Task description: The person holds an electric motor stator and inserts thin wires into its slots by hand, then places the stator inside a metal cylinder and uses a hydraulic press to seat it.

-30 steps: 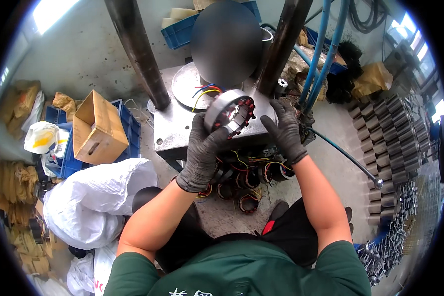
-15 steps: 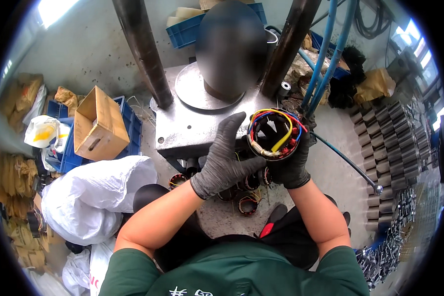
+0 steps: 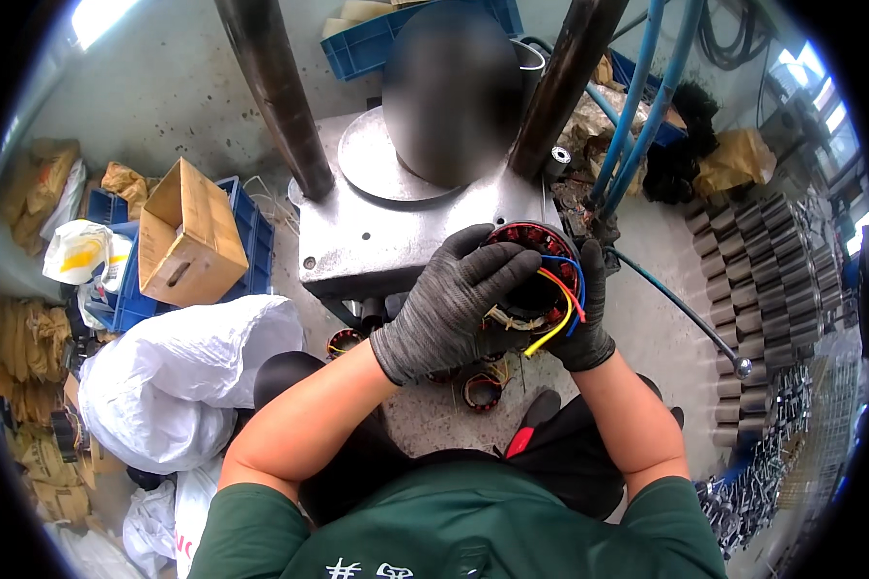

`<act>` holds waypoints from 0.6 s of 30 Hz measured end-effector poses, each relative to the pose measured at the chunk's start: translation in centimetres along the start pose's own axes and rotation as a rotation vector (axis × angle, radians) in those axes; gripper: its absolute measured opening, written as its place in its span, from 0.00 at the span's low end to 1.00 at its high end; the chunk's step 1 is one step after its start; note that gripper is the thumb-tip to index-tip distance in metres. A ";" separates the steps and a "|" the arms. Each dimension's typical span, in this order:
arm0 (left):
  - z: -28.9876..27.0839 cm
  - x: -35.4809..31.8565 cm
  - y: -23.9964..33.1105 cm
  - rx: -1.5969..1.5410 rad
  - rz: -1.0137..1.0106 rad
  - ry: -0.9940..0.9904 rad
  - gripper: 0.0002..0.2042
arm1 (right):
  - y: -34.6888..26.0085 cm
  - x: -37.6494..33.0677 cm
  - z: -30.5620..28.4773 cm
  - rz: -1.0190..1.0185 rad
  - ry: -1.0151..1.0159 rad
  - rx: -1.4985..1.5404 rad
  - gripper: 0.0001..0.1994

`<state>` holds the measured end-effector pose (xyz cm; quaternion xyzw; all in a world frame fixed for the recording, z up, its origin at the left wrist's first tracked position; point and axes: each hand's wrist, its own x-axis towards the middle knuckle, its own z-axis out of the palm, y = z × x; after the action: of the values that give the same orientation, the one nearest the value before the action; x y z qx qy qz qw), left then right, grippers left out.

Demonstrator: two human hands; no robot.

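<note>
A motor stator (image 3: pixel 528 234), a dark ring with red windings, is held just off the near right edge of the metal press bed (image 3: pixel 396 253). Blue, red and yellow lead wires (image 3: pixel 568 301) hang out over its near right side. My right hand (image 3: pixel 589 333), in a dark grey glove, wraps round the right and underside of the stator. Across its left side and opening lie the fingers of my gloved left hand (image 3: pixel 444 314), closed against the ring; the thumb is mostly hidden. Several more wound stators (image 3: pixel 483 391) sit on the floor below my hands.
Dark steel columns (image 3: pixel 278 106) rise from the press bed around a round plate (image 3: pixel 372 159). To the left are a cardboard box (image 3: pixel 198 236) in a blue crate and a white sack (image 3: pixel 179 376). A ball-ended lever (image 3: pixel 742 367) and stacked metal cylinders (image 3: pixel 777 280) stand right.
My left hand has moved from beside the stator onto it, its fingers now over the opening. The wires, looped across the top before, now hang toward the near right.
</note>
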<state>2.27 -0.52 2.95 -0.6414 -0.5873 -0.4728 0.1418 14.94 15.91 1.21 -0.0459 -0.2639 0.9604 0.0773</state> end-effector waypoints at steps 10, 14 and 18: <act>0.7 -0.8 -0.7 0.054 -0.045 -0.303 0.29 | 0.5 -0.5 0.3 0.046 0.131 -0.133 0.42; -0.3 -1.2 -0.4 -0.110 -0.111 -0.072 0.31 | 0.5 -0.7 0.6 -0.049 0.141 -0.237 0.44; 1.1 -2.2 -0.7 -0.598 -0.551 0.260 0.21 | 1.1 -0.5 1.2 -0.102 0.071 -0.365 0.44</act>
<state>2.42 -0.85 0.45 -0.4083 -0.5511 -0.7195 -0.1094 15.15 14.26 1.68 -0.0795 -0.4328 0.8892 0.1254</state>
